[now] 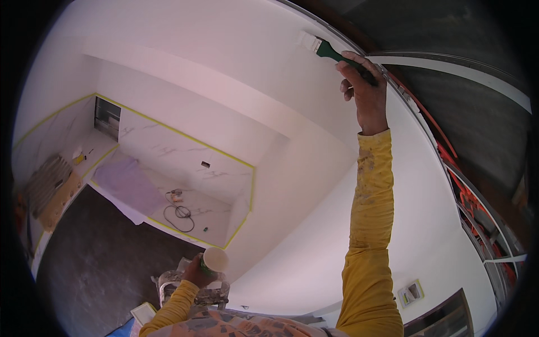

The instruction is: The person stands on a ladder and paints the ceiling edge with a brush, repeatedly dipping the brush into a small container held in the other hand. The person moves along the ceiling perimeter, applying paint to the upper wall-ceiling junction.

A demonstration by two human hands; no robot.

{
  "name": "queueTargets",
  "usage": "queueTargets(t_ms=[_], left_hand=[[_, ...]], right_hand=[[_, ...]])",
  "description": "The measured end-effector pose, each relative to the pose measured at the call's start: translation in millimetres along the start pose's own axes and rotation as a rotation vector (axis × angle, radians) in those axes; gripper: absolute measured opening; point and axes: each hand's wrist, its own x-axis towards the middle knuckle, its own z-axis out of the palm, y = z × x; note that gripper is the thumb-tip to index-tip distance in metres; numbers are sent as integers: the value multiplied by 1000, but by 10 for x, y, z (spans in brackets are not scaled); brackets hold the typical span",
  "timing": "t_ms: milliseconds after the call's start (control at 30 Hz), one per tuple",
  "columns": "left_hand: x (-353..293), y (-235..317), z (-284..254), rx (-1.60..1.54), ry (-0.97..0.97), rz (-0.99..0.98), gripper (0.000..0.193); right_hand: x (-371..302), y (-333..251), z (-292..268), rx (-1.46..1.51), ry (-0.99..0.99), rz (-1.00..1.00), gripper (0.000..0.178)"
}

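Raised high at the upper right, my right hand (362, 84) grips a paintbrush (331, 52) by its green handle. White-coated bristles point left and lie at or close against the white wall (269, 50), near its top edge; I cannot tell whether they touch. Low in the view, my left hand (196, 273) is wrapped round a cup (215, 260) with a pale, whitish top. The cup's side is mostly hidden, with some green showing by the fingers. Both my arms wear yellow sleeves, the right one stained with paint.
A marble-look counter (210, 216) edged in yellow tape holds a coiled cord (179, 213) and a purple sheet (126, 182). Below my left hand stands a paint-spattered stool or ladder top (168, 278). Metal ceiling framing (460, 64) and red pipes (469, 196) run along the right.
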Motion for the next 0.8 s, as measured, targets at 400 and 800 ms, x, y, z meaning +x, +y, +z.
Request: queueTargets(t_ms=[400,800], left_hand=[[-14,23,-46,147,-5,-20,79],[-32,62,-43,208,43,-49,74]], right_hand=[[-37,78,29,-225,448,-120,10],[131,503,-38,214,302,104,32]])
